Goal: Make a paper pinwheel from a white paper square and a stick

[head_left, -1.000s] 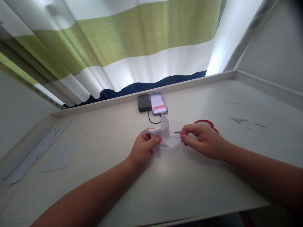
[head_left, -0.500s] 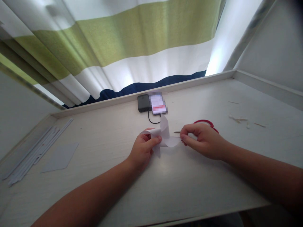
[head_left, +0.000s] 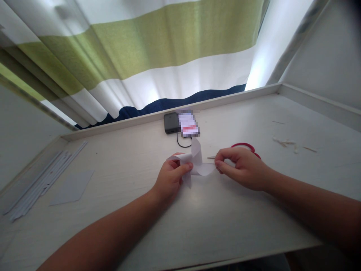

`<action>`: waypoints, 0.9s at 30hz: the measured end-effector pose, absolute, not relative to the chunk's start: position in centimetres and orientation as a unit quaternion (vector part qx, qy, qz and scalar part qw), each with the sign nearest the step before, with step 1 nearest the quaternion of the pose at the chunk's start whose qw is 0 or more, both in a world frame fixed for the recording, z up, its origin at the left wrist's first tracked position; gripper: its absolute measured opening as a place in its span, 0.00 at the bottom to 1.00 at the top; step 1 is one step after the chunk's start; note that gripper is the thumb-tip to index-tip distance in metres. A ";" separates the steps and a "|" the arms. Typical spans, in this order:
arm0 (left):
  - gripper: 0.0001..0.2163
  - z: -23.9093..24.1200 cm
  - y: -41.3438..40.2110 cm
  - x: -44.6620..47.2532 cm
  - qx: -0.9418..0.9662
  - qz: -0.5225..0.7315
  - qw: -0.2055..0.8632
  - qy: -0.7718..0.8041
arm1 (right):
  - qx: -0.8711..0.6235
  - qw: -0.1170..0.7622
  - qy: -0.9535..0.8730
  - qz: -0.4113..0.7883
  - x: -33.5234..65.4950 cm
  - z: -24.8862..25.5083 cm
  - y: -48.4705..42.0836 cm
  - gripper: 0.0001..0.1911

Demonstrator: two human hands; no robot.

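- Held over the middle of the table (head_left: 135, 154), well in from the back edge: white paper (head_left: 197, 166).
- Clamped near its centre between thumb and fingers of the left hand (head_left: 169, 177), likely to keep the folds gathered.
- Pinched at one tip by closed fingertips of the right hand (head_left: 244, 167), seemingly to steady that flap.
- Lying partly hidden behind the right hand, perhaps for easy reach: scissors (head_left: 243, 144).
- Thin, plain, slightly translucent, curled into pointed flaps like a pinwheel; partly covered by the left hand.
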State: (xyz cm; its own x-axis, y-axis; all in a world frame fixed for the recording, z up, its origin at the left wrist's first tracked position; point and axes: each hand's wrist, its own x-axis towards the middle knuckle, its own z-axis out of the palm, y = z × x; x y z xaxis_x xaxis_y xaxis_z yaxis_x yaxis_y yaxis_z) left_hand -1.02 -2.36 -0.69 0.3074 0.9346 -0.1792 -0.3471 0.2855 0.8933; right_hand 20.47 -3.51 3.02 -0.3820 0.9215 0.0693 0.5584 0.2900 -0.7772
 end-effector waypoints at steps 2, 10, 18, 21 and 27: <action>0.08 -0.6 -2.4 -1.0 0.389 0.453 0.707 0.379 | -0.487 0.268 -0.759 0.339 20.5 3.0 -3.6 0.08; 0.09 -0.6 -2.4 -1.0 0.389 0.456 0.705 0.380 | -0.486 0.269 -0.761 0.334 20.4 3.1 -3.4 0.08; 0.08 -0.6 -2.4 -1.0 0.387 0.454 0.706 0.382 | -0.483 0.268 -0.760 0.342 20.5 3.0 -3.5 0.08; 0.08 -0.5 -2.5 -1.0 0.387 0.453 0.706 0.383 | -0.485 0.266 -0.760 0.342 20.5 3.1 -3.4 0.08; 0.08 -0.5 -2.5 -1.0 0.381 0.453 0.711 0.380 | -0.484 0.263 -0.760 0.345 20.4 3.2 -3.4 0.08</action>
State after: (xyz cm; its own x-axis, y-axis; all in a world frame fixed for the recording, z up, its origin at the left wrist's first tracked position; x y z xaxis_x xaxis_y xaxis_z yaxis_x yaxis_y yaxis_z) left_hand -0.95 -2.47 -0.46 0.3006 0.9337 -0.1947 -0.3551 0.2990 0.8857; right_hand 20.43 -3.41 3.23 -0.3944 0.9166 0.0653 0.5538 0.2938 -0.7791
